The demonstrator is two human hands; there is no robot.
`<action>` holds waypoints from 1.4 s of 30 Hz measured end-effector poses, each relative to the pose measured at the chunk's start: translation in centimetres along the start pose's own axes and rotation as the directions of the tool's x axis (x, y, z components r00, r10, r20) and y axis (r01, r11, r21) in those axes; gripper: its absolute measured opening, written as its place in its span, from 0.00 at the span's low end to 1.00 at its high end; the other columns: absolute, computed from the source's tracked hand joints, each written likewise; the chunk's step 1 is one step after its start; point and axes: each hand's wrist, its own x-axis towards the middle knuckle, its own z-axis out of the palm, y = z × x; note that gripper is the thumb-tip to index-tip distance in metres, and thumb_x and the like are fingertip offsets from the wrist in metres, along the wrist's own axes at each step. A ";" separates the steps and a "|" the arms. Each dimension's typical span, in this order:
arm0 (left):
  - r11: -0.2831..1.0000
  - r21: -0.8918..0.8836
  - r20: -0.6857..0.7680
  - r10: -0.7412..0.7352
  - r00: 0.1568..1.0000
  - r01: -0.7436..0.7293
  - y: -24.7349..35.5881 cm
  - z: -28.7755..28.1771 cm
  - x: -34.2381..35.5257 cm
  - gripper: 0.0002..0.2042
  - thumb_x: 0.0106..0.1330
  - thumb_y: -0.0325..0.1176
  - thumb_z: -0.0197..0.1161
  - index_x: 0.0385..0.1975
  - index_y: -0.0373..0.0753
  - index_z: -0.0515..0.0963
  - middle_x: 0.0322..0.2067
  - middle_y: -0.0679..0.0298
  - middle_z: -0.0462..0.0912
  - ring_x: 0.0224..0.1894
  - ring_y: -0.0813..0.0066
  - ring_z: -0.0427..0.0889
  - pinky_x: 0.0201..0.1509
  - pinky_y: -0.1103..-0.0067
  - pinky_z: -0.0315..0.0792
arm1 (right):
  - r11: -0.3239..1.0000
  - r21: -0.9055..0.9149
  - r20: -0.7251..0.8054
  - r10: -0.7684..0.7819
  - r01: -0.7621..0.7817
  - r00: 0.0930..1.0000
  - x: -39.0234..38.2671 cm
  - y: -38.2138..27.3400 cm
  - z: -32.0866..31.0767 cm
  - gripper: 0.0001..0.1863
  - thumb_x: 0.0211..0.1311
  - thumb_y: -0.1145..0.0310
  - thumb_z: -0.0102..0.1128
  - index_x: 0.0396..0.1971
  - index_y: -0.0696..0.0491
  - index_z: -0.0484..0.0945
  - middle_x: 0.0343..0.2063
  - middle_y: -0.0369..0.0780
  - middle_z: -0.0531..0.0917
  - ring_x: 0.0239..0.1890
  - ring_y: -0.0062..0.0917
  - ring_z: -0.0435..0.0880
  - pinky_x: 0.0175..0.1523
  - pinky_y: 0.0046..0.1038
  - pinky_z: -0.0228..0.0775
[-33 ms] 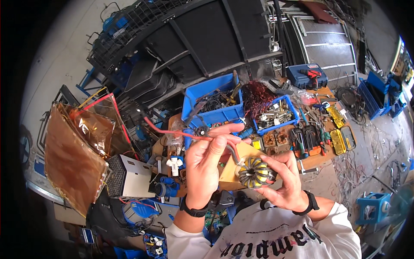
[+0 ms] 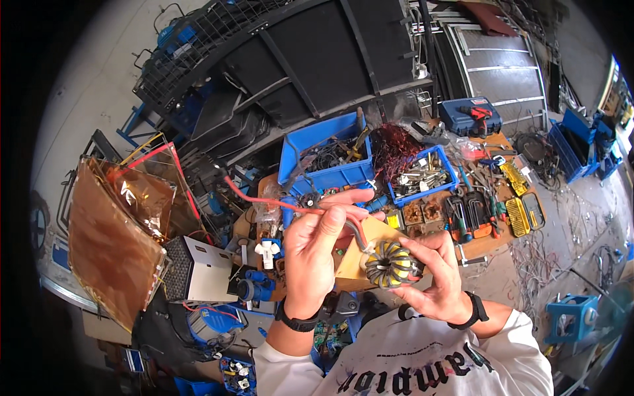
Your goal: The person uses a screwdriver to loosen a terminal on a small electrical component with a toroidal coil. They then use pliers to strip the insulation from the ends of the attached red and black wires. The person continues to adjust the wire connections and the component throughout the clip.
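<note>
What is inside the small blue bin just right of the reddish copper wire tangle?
The small blue bin holds a heap of small pale metal parts, too small to identify. Its floor is covered by them, so anything beneath stays hidden.

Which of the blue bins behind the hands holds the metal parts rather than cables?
The smaller blue bin on the right, beside the copper wire tangle; the larger bin to its left holds dark cables.

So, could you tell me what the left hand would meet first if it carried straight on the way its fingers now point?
The left hand points up and right, pinching a red wire. Straight ahead lies a blue bin of cables, probably the first thing met, though it sits well below the raised hand, so depth is unclear.
</note>
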 end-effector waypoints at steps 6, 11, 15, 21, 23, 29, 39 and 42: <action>0.996 -0.084 0.011 -0.027 1.000 0.028 -0.5 0.0 -0.2 0.19 0.76 0.39 0.46 0.41 0.26 0.77 0.52 0.48 0.77 0.49 0.57 0.83 0.51 0.71 0.79 | 0.999 0.009 -0.040 0.048 -0.048 0.998 0.0 -0.4 0.2 0.37 0.44 0.63 0.78 0.55 0.60 0.74 0.41 0.43 0.76 0.40 0.30 0.72 0.45 0.29 0.67; 0.996 -0.074 0.074 0.046 0.996 -0.041 -1.0 0.4 -0.7 0.18 0.76 0.40 0.47 0.49 0.28 0.74 0.54 0.47 0.76 0.55 0.56 0.78 0.59 0.68 0.73 | 0.996 0.031 -0.066 0.089 -0.087 0.994 -0.2 -0.5 0.1 0.36 0.44 0.65 0.78 0.56 0.60 0.74 0.42 0.44 0.77 0.41 0.31 0.73 0.47 0.31 0.68; 0.991 -0.064 0.123 0.129 0.984 -0.122 -1.8 0.9 -1.2 0.29 0.71 0.48 0.55 0.61 0.29 0.63 0.58 0.45 0.71 0.61 0.54 0.73 0.65 0.65 0.66 | 0.997 0.026 -0.082 0.079 -0.077 0.993 -0.1 -0.7 0.1 0.36 0.43 0.66 0.78 0.55 0.60 0.74 0.42 0.44 0.76 0.41 0.31 0.73 0.46 0.29 0.69; 0.984 -0.044 0.070 0.178 0.982 -0.175 -4.1 2.3 -2.3 0.53 0.56 0.70 0.55 0.67 0.26 0.52 0.62 0.40 0.66 0.65 0.52 0.67 0.68 0.63 0.62 | 0.997 0.047 -0.120 0.064 -0.059 0.991 -0.2 -0.5 0.5 0.37 0.43 0.65 0.79 0.55 0.59 0.74 0.42 0.43 0.75 0.41 0.30 0.73 0.46 0.29 0.69; 0.980 -0.026 0.052 0.197 0.979 -0.195 -5.1 2.3 -2.3 0.54 0.56 0.74 0.49 0.66 0.25 0.53 0.62 0.40 0.66 0.64 0.52 0.68 0.67 0.63 0.63 | 0.997 0.058 -0.126 0.052 -0.045 0.991 -0.2 -0.5 0.7 0.37 0.43 0.65 0.79 0.55 0.59 0.74 0.42 0.43 0.75 0.42 0.30 0.73 0.46 0.29 0.69; 0.986 0.026 -0.019 0.168 0.986 -0.168 -6.4 2.6 -2.7 0.61 0.46 0.83 0.36 0.66 0.29 0.57 0.52 0.43 0.74 0.55 0.50 0.76 0.59 0.58 0.71 | 0.997 0.075 -0.117 0.039 -0.030 0.992 -0.2 -0.6 0.9 0.37 0.42 0.64 0.79 0.55 0.59 0.74 0.42 0.44 0.75 0.41 0.30 0.74 0.45 0.29 0.70; 0.959 0.053 -0.056 0.282 0.958 -0.280 -7.0 2.9 -2.6 0.54 0.56 0.78 0.36 0.62 0.27 0.65 0.46 0.50 0.78 0.46 0.63 0.79 0.51 0.70 0.75 | 0.988 0.130 -0.078 0.093 -0.082 0.993 -0.2 -0.6 0.5 0.36 0.43 0.64 0.79 0.55 0.59 0.74 0.40 0.44 0.76 0.43 0.31 0.76 0.44 0.29 0.72; 0.994 -0.005 -0.115 0.111 0.987 -0.112 -6.4 3.3 -2.3 0.60 0.45 0.84 0.40 0.62 0.29 0.62 0.45 0.50 0.76 0.45 0.63 0.77 0.50 0.69 0.74 | 0.985 0.130 -0.039 0.119 -0.113 0.992 0.2 -0.5 0.4 0.37 0.43 0.64 0.79 0.56 0.59 0.73 0.42 0.44 0.75 0.45 0.32 0.75 0.45 0.29 0.72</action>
